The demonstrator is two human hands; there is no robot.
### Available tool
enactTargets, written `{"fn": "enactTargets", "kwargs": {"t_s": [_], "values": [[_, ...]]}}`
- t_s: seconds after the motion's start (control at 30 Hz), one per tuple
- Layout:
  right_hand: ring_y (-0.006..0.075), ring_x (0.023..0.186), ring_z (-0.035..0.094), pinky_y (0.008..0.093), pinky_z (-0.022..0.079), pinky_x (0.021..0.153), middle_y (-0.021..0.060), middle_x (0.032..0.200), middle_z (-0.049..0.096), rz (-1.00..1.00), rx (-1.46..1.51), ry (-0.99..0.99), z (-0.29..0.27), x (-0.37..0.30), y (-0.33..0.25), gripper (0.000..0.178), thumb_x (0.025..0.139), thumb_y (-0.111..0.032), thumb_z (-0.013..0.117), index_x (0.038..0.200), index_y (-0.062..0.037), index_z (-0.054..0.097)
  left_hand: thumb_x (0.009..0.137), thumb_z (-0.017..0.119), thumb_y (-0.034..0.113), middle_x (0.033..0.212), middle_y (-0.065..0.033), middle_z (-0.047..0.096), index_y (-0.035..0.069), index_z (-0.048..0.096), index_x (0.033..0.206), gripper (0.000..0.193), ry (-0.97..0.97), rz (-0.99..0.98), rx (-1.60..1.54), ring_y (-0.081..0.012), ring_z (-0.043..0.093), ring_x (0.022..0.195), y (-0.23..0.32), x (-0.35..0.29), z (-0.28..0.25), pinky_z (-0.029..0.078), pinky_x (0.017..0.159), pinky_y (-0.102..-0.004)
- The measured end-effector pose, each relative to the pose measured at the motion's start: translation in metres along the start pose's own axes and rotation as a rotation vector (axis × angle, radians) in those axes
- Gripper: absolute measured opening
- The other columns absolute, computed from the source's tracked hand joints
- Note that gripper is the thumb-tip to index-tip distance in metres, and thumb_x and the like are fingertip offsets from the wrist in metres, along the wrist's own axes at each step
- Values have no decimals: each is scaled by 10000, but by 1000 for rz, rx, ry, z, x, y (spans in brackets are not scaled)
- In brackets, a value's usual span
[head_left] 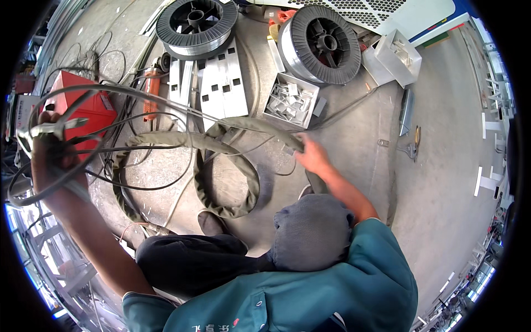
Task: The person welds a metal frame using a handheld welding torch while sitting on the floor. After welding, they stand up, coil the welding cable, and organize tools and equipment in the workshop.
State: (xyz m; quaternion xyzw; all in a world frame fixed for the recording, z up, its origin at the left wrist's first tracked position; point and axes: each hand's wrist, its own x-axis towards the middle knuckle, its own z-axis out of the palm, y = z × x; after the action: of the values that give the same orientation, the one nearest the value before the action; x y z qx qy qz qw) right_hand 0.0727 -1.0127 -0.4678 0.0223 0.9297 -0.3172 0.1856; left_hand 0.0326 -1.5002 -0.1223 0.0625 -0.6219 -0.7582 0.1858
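The concrete floor (448,182) spread under everything, and the person in a teal shirt (332,293) was bent low over it, both arms reaching forward. A long, cloth-covered olive hose (250,180) lay on the floor in wide loops between the two arms, one stretch of it rising to the right. Grey cable (110,88) hung in big loose rings on the left, its strands running across above the hose. Farther off stood two wire spools, a left spool (196,21) by some metal plates (224,102) with square holes, and a right spool (326,43) near a pale open box (398,58). A red box (83,105) sat behind the cable rings, and a tray (285,117) full of small metal pieces rested just in front of the right spool. Between the red box and the plates was an orange power tool (150,94). The right hand (312,155) was closed on the hose; the left hand (55,146), blurred and partly covered by cable, had its fingers curled around the cable and a silver metal clamp (58,127). Yellow-handled pliers (416,138) lay well apart, to the right.
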Motion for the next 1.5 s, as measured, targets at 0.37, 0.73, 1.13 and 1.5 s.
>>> {"fn": "enactTargets", "kwargs": {"t_s": [0.37, 0.73, 1.13, 1.5], "values": [[357, 1051, 650, 457, 519, 885, 136, 1145, 690, -220, 6, 380, -97, 49, -69, 345, 839, -121, 718, 1178, -111, 656, 1036, 520, 200, 1175, -276, 679, -80, 605, 1226, 350, -118, 60, -96, -274, 721, 955, 40, -10, -57, 587, 639, -292], [371, 924, 641, 463, 521, 799, 164, 975, 650, -429, -86, 366, 31, 40, -29, 219, 877, -138, 675, 1066, -36, 632, 1044, 501, 216, 1102, -129, 702, 20, 620, 1256, 313, 169, 87, -292, -155, 658, 734, 57, -40, -25, 527, 592, -268], [299, 1112, 598, 441, 484, 899, 112, 1146, 654, -494, -692, 55, 91, 79, -3, 593, 803, -184, 724, 1358, -72, 551, 783, 821, 101, 939, -119, 662, -56, 489, 1215, 567, -15, -243, 175, -164, 673, 788, 13, -66, 106, 556, 715, -307], [435, 828, 652, 551, 509, 704, 191, 897, 684, -496, -291, 136, -27, 26, -90, 247, 854, -261, 685, 1015, -74, 685, 817, 822, 145, 912, -116, 688, -50, 520, 1160, 497, 145, -134, 369, -186, 678, 830, -8, -48, 112, 556, 746, -319]]}}
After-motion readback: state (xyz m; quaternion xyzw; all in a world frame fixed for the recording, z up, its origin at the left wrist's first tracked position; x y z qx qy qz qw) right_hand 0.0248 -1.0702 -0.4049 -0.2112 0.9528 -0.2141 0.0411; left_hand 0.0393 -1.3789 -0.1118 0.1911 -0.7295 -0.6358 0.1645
